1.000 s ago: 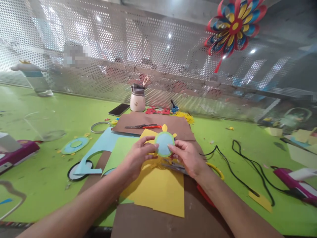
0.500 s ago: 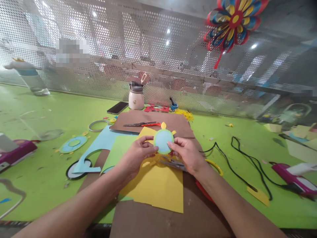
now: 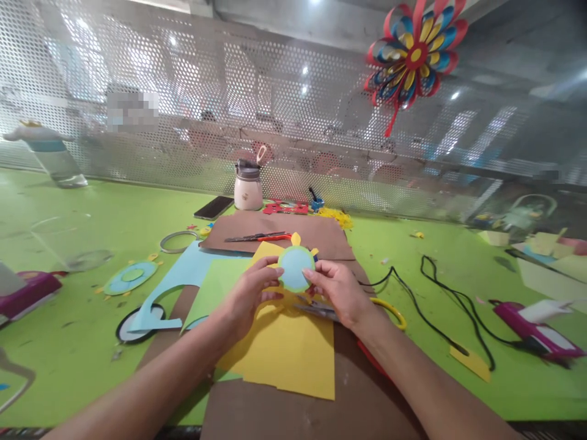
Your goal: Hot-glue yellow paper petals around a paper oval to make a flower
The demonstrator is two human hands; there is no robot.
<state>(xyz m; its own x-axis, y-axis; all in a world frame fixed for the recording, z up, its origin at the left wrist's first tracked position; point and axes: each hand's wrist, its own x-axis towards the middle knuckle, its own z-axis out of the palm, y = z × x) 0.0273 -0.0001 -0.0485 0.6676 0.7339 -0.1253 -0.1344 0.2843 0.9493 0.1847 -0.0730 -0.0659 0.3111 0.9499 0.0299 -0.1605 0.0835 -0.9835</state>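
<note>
- Left hand [image 3: 247,294] and right hand [image 3: 335,291]: each grip pinches an edge of the paper disc [image 3: 296,267], above yellow paper [image 3: 293,351] on the bench [image 3: 92,232].
- Disc faces the camera: flat, round, blue centre, green rim, one yellow tab pointing up.

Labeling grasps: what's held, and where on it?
A round blue paper disc, pinched at its left edge by the left hand and right edge by the right hand.

The paper disc [image 3: 296,269] looks matt, blue layered on green, like the smooth yellow sheet [image 3: 288,351] under it. The brown card [image 3: 275,229] is dull and slightly rough. The green tabletop [image 3: 92,201] has a soft sheen, and the perforated metal screen [image 3: 183,110] gleams.
</note>
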